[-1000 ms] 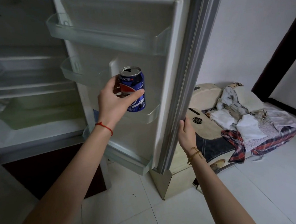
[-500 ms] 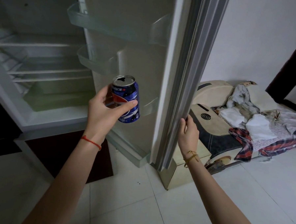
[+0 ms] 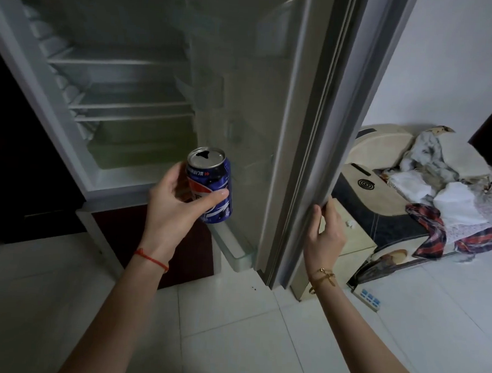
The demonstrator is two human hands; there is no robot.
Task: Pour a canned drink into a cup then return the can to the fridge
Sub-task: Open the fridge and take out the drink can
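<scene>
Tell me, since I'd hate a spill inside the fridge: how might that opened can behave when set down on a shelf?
The can, upright in the left hand, has an open mouth, so tipping would probably spill whatever remains. Its smooth round wall looks slippery and apt to roll if knocked over. Likely thin metal, it could dent under a squeeze.

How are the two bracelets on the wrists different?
The left wrist's bracelet is a thin red string; the right wrist's bracelet is gold-coloured and looks like metal. The red one lies flat and plain, while the gold one has a small crossed piece sticking out. Both sit just below the hands.
</scene>
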